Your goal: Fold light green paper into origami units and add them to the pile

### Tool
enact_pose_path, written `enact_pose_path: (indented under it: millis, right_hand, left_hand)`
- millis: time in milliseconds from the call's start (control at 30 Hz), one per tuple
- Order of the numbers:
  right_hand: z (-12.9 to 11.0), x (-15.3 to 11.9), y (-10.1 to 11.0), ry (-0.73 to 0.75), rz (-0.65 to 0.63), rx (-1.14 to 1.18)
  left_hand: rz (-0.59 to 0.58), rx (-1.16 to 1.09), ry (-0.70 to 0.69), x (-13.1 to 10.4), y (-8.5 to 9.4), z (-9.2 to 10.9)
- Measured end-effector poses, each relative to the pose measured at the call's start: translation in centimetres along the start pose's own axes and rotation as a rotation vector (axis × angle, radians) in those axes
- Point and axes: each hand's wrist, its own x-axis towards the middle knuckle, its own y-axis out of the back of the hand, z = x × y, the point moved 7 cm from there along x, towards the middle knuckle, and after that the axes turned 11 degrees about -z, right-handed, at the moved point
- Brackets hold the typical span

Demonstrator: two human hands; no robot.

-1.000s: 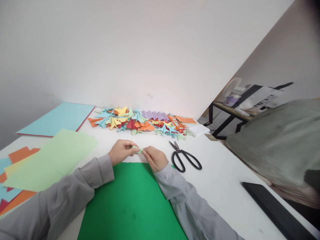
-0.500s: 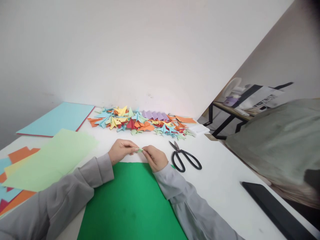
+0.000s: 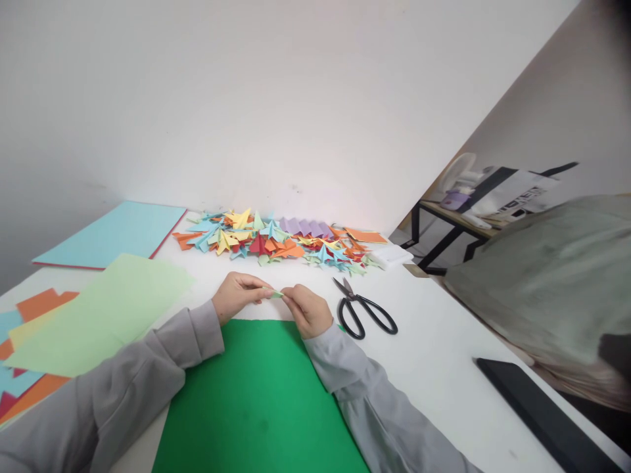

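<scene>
A small piece of light green paper is pinched between my two hands, just above the far edge of a green sheet. My left hand grips its left end with thumb and fingers. My right hand pinches the right end, its fingers curled. The paper looks folded, but most of it is hidden by the fingertips. Black-handled scissors lie with blades slightly apart to the right of my right hand.
Behind my hands lies a heap of folded paper shapes in several colours, beside a white block. Light green and blue sheets lie left, over coloured scraps. A black flat object lies near the right edge.
My hands have shifted very slightly apart, and a little more of the light green paper shows between the fingertips. Everything else stays in place.
</scene>
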Motion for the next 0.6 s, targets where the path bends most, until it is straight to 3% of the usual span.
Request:
enact_pose_path:
  millis: [600]
  right_hand:
    - [-0.12, 0.09, -0.39, 0.006, -0.021, 0.069]
  left_hand:
    - [-0.035, -0.08, 0.012, 0.0, -0.17, -0.2]
